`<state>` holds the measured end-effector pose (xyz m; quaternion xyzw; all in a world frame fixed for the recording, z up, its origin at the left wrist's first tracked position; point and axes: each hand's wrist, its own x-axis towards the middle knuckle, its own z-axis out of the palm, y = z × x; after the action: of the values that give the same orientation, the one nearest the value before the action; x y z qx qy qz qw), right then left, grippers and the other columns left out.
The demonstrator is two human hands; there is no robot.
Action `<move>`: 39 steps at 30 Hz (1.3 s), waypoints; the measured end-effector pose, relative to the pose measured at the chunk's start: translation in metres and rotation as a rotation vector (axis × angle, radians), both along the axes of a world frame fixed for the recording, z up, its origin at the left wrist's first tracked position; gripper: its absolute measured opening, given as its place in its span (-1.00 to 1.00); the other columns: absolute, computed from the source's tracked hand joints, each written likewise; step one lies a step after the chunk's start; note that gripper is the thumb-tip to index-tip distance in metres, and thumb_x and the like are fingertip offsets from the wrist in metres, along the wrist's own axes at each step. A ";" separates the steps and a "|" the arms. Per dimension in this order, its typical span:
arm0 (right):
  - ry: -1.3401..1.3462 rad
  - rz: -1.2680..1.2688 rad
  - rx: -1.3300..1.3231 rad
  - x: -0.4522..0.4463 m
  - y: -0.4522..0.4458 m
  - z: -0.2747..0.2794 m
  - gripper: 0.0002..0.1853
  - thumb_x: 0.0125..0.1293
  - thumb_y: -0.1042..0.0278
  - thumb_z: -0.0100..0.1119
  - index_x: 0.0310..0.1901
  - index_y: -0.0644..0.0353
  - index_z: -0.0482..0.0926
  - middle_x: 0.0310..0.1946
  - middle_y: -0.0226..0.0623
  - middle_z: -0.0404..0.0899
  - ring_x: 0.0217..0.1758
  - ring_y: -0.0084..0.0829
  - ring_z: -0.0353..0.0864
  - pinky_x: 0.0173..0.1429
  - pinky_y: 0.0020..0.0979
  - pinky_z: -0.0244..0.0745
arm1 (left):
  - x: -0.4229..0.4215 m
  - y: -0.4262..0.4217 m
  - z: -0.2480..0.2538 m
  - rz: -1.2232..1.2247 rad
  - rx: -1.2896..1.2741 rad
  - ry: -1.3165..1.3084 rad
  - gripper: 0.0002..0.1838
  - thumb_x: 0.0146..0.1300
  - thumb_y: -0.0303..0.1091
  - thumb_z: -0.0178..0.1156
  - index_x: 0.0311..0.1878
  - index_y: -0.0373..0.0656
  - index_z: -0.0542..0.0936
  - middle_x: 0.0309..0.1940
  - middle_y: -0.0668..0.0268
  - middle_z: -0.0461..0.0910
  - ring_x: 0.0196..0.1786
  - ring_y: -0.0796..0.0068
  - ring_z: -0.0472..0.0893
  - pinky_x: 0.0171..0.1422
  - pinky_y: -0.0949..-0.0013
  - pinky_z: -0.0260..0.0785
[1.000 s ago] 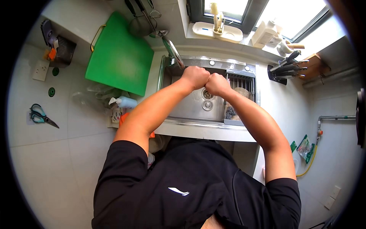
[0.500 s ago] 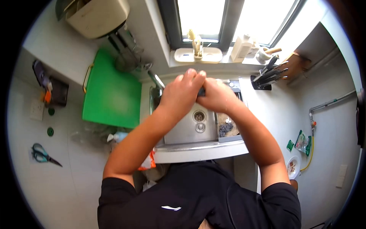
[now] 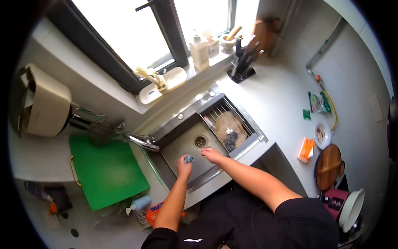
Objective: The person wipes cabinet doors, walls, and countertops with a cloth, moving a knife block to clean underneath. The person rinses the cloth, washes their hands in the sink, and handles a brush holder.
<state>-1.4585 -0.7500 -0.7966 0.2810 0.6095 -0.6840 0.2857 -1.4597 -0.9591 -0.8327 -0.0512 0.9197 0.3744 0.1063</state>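
Above the near side of the steel sink [image 3: 178, 143], my left hand [image 3: 183, 169] is closed around a small crumpled blue cloth [image 3: 189, 159]. Its exact kind is hard to make out at this size. To its right, my right hand [image 3: 212, 155] is held apart from the left, near the drain [image 3: 201, 142]. The right fingers are curled together, and whatever they may hold is hidden. The curved faucet [image 3: 141, 141] reaches over the sink from the left.
A draining rack [image 3: 210, 111] spans the sink's right side, holding a brown board [image 3: 229, 124] and a dark scrubber [image 3: 230, 142]. The green cutting board [image 3: 107, 170] lies left. A knife block [image 3: 241, 74] stands behind right; a plate [image 3: 322, 135] and wooden lid [image 3: 329, 167] lie right.
My hands were clasped together high in front of the sink; now they are lower and apart, the blue cloth showing in the left. The view has turned, bringing more of the right counter in.
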 end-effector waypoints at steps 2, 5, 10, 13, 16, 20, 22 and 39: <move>0.097 -0.003 0.002 0.002 0.016 0.002 -0.46 0.44 0.04 0.30 0.37 0.06 0.54 -0.03 -0.43 0.65 -0.01 -0.63 0.59 -0.10 -0.53 0.46 | -0.014 0.044 0.048 -0.027 0.172 -0.183 -0.54 0.18 -0.49 0.27 0.20 -0.14 0.62 0.08 0.14 0.65 0.17 0.12 0.65 0.32 0.19 0.47; 0.088 -0.146 -0.242 0.012 0.048 0.049 -0.54 0.51 0.15 0.26 0.36 0.04 0.53 0.01 -0.44 0.66 0.02 -0.60 0.59 -0.10 -0.51 0.51 | -0.021 0.095 0.058 -0.087 0.809 -0.490 -0.47 0.19 -0.49 0.27 0.29 -0.15 0.56 0.03 0.29 0.62 0.12 0.37 0.62 0.24 0.30 0.48; 0.519 -0.159 0.152 0.028 0.131 0.056 -0.70 0.49 0.35 0.27 0.17 0.26 0.65 -0.09 -0.37 0.74 -0.06 -0.60 0.66 0.07 -0.44 0.61 | -0.023 0.168 0.084 -0.296 0.963 -0.511 -0.48 0.38 -0.35 0.28 0.40 -0.13 0.48 0.09 0.39 0.61 0.13 0.57 0.57 0.18 0.41 0.45; 0.488 -0.216 0.069 0.042 0.181 0.084 -0.63 0.58 0.17 0.22 0.21 0.26 0.67 -0.03 -0.39 0.75 0.00 -0.61 0.66 0.16 -0.46 0.57 | -0.023 0.204 0.087 -0.345 0.939 -0.586 -0.56 0.54 -0.21 0.24 0.39 -0.12 0.53 0.12 0.44 0.66 0.05 0.65 0.60 0.16 0.44 0.47; 0.542 -0.168 0.240 0.052 0.224 0.093 -0.63 0.62 0.13 0.14 0.20 0.21 0.72 -0.11 -0.35 0.72 -0.03 -0.54 0.63 0.15 -0.44 0.52 | -0.020 0.243 0.112 -0.238 0.913 -0.528 -0.65 0.56 -0.35 0.17 0.34 -0.15 0.63 0.09 0.44 0.70 0.01 0.66 0.63 0.14 0.48 0.48; 0.705 -0.193 0.491 0.051 0.268 0.098 -0.71 0.57 0.20 0.20 0.11 0.15 0.78 -0.27 -0.32 0.61 -0.19 -0.43 0.59 -0.03 -0.42 0.51 | -0.032 0.281 0.102 -0.291 0.776 -0.305 -0.73 0.57 -0.38 0.14 0.21 -0.19 0.66 0.06 0.39 0.71 0.03 0.64 0.62 0.16 0.48 0.46; 0.701 -0.191 0.523 0.047 0.291 0.106 -0.72 0.55 0.23 0.21 0.05 0.20 0.79 -0.28 -0.26 0.68 -0.21 -0.40 0.64 -0.03 -0.39 0.54 | -0.036 0.299 0.108 -0.345 0.869 -0.380 -0.74 0.55 -0.36 0.16 0.18 -0.21 0.65 0.08 0.34 0.70 0.13 0.56 0.60 0.30 0.40 0.41; 0.594 -0.102 0.490 0.047 0.412 0.120 -0.81 0.30 0.40 0.36 -0.11 0.29 0.76 -0.01 -0.22 0.74 0.05 -0.41 0.72 0.18 -0.39 0.58 | -0.043 0.415 0.134 -0.519 0.713 -0.321 -0.64 0.62 -0.29 0.12 0.32 -0.28 0.62 0.05 0.40 0.72 0.06 0.65 0.60 0.23 0.50 0.45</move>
<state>-1.4119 -0.3380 -0.6767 0.1605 0.7963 -0.5831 -0.0130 -1.5030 -0.5439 -0.6991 0.1631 0.6881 0.6154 0.3482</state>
